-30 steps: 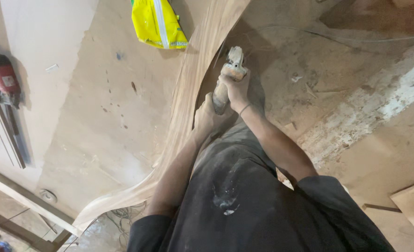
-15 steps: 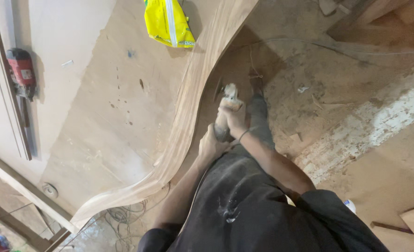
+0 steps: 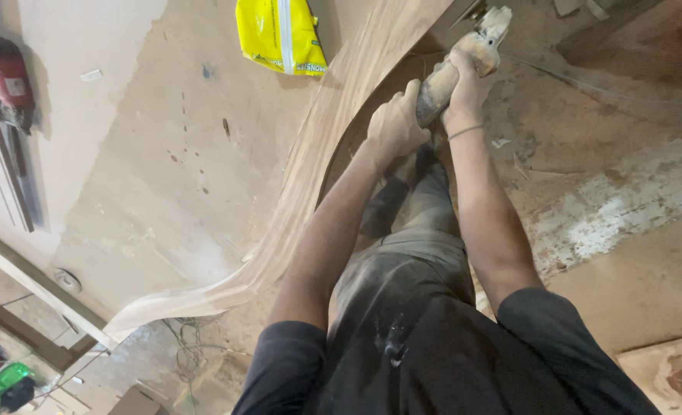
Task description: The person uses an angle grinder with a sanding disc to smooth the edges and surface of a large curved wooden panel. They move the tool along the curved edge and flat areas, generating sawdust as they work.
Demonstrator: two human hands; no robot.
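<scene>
Both hands grip the angle grinder [image 3: 464,61]: left hand [image 3: 395,123] at its rear, right hand [image 3: 464,92] closed mid-body. It has advanced along the curved wooden edge [image 3: 310,169], extending the sanded stretch.

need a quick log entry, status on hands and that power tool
Both hands clamped on dusty power tool: left hand at rear, right hand mid-body. Tool head beside curved wood strip. Yellow bag lies apart.

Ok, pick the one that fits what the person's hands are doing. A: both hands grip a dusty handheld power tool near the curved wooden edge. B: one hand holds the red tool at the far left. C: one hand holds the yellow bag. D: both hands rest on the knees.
A: the left hand and right hand both grip the dusty power tool beside the curved wooden edge.
</scene>
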